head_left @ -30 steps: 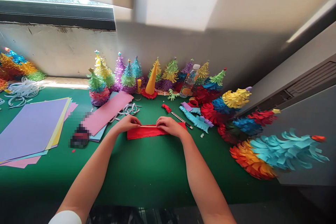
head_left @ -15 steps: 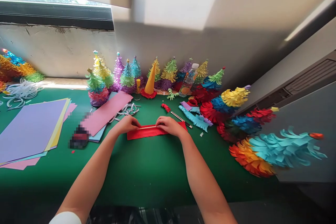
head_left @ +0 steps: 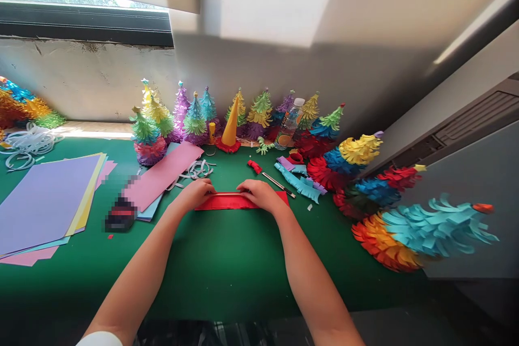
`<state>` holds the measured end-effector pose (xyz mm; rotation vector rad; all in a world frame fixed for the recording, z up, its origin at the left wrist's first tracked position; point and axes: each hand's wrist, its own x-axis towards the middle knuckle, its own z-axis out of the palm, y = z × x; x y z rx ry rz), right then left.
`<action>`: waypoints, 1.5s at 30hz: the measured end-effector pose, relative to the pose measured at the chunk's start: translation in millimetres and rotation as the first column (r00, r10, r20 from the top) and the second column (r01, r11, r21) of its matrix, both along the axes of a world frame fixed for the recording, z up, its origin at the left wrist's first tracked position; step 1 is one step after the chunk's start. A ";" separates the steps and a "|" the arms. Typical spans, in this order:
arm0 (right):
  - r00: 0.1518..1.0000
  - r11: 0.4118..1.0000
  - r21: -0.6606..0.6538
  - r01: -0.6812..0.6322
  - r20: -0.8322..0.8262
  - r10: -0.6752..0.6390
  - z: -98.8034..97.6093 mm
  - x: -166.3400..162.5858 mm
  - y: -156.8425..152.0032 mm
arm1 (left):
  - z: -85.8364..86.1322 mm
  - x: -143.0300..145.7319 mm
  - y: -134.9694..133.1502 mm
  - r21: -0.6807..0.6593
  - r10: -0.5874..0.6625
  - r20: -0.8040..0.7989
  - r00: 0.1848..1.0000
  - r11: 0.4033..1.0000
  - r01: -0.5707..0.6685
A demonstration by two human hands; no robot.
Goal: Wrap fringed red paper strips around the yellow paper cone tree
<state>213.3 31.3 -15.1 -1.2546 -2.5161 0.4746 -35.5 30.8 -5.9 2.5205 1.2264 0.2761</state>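
Note:
A strip of red paper (head_left: 227, 201) lies lengthwise across the green table in front of me. My left hand (head_left: 197, 193) is closed on its upper edge near the left end, fingers curled over. My right hand (head_left: 260, 193) grips the same edge right of the middle, and a red end sticks out beyond it. Between my fingers the upper edge shows a raised red fold with a thin pale line. My fingertips are partly hidden. Behind the strip stands a yellow paper cone (head_left: 231, 128) with a red fringed base.
A craft knife (head_left: 279, 185) lies to the right, beside fringed blue paper strips (head_left: 299, 183). Pink paper (head_left: 164, 175) and a stack of coloured sheets (head_left: 52, 200) are on the left. Several fringed paper trees line the wall, with a plastic bottle (head_left: 288, 125) among them.
The upper edge of the red strip has been turned over towards me, and the wide pale band there is now mostly red. Both hands stay at the edge.

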 end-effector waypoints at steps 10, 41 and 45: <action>0.979 0.995 0.087 -0.044 0.201 0.026 7.1 1.0 -8.1 | 2.1 11.0 -4.0 0.181 0.005 -0.277 0.961 0.982 0.047; 0.909 0.941 0.336 -0.036 0.402 -0.109 -20.8 -20.1 -22.1 | 6.6 26.0 -15.8 0.197 0.091 -0.375 0.923 0.980 -0.016; 0.914 0.936 0.353 -0.007 0.383 -0.137 -20.4 -22.0 -25.2 | 4.3 25.8 -15.0 0.195 0.141 -0.350 0.926 0.978 -0.075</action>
